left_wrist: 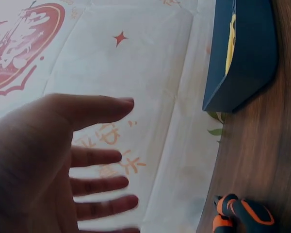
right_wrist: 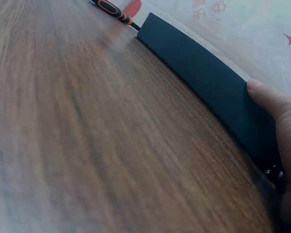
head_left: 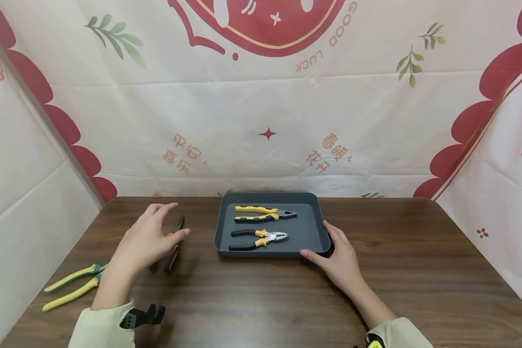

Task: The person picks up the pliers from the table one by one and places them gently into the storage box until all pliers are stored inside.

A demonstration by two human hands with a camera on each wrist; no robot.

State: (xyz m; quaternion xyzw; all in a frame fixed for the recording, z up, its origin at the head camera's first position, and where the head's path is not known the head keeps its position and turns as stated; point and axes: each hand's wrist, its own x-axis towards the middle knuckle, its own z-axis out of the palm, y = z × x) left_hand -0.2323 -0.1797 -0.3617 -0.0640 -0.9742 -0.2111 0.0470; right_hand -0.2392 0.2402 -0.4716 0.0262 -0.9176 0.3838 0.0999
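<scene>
While the right hand [head_left: 341, 256] grips the tray [head_left: 311, 227] at its near right corner on the counter [head_left: 252, 304], the left hand [head_left: 145, 239] is raised near the orange pliers [head_left: 172, 258], empty, thumb and fingers spread wide. The head view shows yellow pliers [head_left: 274, 215] and, nearer, black pliers [head_left: 266, 237] inside the tray; the right wrist view shows only its outer wall.
</scene>
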